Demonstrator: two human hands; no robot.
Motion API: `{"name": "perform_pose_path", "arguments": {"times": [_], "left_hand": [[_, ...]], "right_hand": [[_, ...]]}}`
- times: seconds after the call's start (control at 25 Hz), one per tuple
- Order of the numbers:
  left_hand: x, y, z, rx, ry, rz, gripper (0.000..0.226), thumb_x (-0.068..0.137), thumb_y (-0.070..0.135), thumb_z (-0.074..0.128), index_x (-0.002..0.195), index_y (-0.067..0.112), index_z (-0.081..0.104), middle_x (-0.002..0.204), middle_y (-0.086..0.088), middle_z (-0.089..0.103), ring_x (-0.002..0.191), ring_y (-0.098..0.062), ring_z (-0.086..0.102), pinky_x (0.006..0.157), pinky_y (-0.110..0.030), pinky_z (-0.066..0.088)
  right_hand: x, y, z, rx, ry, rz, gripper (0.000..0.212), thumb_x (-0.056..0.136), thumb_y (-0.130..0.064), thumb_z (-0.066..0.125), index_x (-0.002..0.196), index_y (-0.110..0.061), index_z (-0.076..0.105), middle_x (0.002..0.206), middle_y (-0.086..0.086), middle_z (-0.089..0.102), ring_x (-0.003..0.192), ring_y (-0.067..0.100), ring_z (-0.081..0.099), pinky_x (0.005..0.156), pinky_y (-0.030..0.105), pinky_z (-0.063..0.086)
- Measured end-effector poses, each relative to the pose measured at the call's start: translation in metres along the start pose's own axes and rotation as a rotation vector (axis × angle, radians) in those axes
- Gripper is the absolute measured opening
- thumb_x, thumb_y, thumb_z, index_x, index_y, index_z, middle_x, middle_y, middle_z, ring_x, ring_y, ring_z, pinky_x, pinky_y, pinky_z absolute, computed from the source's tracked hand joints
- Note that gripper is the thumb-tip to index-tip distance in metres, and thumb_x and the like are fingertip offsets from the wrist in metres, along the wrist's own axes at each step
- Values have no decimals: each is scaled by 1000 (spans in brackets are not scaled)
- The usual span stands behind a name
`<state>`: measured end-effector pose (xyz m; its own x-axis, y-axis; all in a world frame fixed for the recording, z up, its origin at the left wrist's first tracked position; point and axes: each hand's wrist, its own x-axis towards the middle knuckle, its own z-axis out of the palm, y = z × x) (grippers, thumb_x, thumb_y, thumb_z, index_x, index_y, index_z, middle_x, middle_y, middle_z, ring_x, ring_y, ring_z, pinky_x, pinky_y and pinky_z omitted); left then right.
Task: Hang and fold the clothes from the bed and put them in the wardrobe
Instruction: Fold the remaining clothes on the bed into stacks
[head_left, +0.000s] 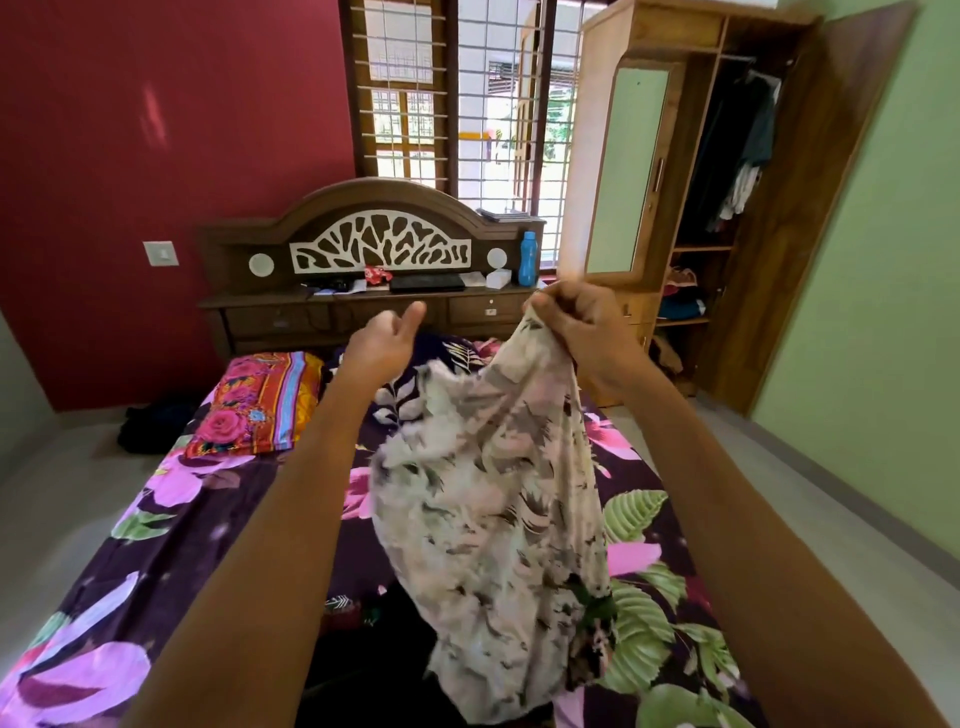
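Hanging lengthwise from your right grip (569, 325), which was clamped on its top edge, the pale leaf-print garment (493, 493) dangled over the bed (208, 545). Your left grip (382, 345) sat just beside its upper left edge; holding or not, I couldn't tell.

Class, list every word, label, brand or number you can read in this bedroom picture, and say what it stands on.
No legible text anywhere.
Red packet on the headboard shelf: print too blurred.
Sticker on the drawer: too small to read.
Blue bottle: no label visible.
Garment held by the right hand: leaf pattern only, no lettering.
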<state>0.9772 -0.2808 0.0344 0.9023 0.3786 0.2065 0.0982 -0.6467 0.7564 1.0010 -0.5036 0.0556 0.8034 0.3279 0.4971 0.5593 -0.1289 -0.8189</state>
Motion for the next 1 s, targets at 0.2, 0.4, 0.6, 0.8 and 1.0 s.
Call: {"name": "perform_pose_path", "arguments": {"times": [0.2,0.4,0.6,0.8,1.0], "left_hand": [[-27,43,47,-276,-341,656,34,96,35,43,122,16,52,112,-8,59,105,-18,58,86,-27,49],[-33,22,90,-527,-467,545,35,88,28,60,119,36,47,92,-18,65,84,-27,63,73,-45,52],[-43,5,108,-487,-309,562,25,92,24,57,115,26,47,99,-2,66,86,-13,66,75,-31,56],[-37,-44,112,-137,-278,520,20,88,7,62,107,6,56,76,5,54,62,-2,52,56,-17,42],[-31,-62,98,-185,-288,408,12,89,1,59,95,10,63,72,11,53,63,4,49,60,-13,35]], "right_hand": [[-10,16,8,-174,-215,-76,16,90,1,56,104,2,65,91,5,64,85,13,64,74,18,54],[-18,27,-18,-180,-40,-129,14,88,-3,61,99,-8,69,82,-2,68,76,7,66,69,21,55],[-22,31,-34,-157,86,-140,14,89,-4,60,97,-14,67,81,-8,66,75,0,65,67,15,52],[-20,32,-45,-101,220,-113,13,90,-7,60,99,-12,67,85,0,67,82,16,66,73,25,56],[-25,36,-61,-94,277,-107,15,91,-5,57,103,-10,65,82,-3,64,72,1,64,71,19,55]]}}
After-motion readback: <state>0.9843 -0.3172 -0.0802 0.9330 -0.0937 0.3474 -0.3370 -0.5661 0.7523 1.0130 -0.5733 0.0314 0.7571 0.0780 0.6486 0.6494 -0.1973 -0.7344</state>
